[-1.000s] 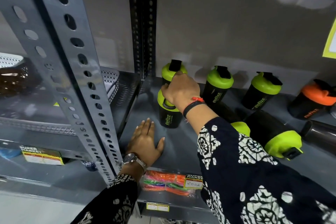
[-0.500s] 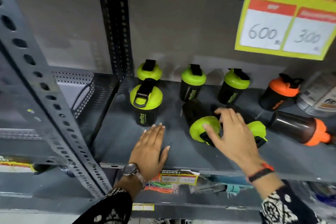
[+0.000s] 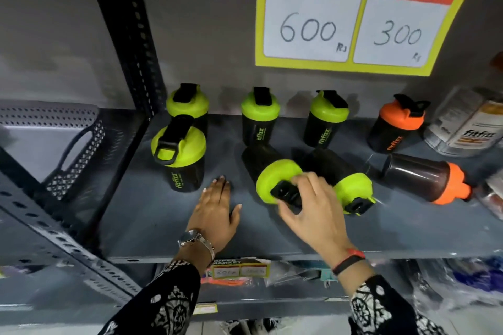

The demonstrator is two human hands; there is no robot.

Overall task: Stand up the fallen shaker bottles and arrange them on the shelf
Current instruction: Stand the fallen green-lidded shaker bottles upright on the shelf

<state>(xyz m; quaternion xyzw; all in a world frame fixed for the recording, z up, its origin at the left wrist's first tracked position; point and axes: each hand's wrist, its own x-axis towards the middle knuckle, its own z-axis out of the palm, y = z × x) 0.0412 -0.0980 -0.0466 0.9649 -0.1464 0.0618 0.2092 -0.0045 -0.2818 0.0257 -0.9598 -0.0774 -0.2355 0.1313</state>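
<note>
Black shaker bottles stand and lie on a grey metal shelf (image 3: 152,215). Upright ones: a green-lidded bottle at front left (image 3: 181,158), three green-lidded ones along the back (image 3: 187,105) (image 3: 260,117) (image 3: 325,119) and an orange-lidded one (image 3: 394,125). Three lie on their sides: a green-lidded one (image 3: 268,171), a second green-lidded one (image 3: 345,179) and an orange-lidded one (image 3: 427,179). My right hand (image 3: 313,212) curls its fingers on the black cap of the nearer fallen green bottle. My left hand (image 3: 217,212) rests flat on the shelf, fingers apart.
A yellow price sign (image 3: 353,13) reading 600 and 300 hangs on the back wall. A perforated grey basket (image 3: 68,144) fills the bay to the left, behind a slotted upright post (image 3: 130,35). White supplement tubs (image 3: 468,128) stand at far right. Packaged goods lie below.
My right hand left the front-left bottle, which now stands upright, crossed to the right and closed on the fallen green bottle's cap. The view swung right and up. My left hand stayed flat.
</note>
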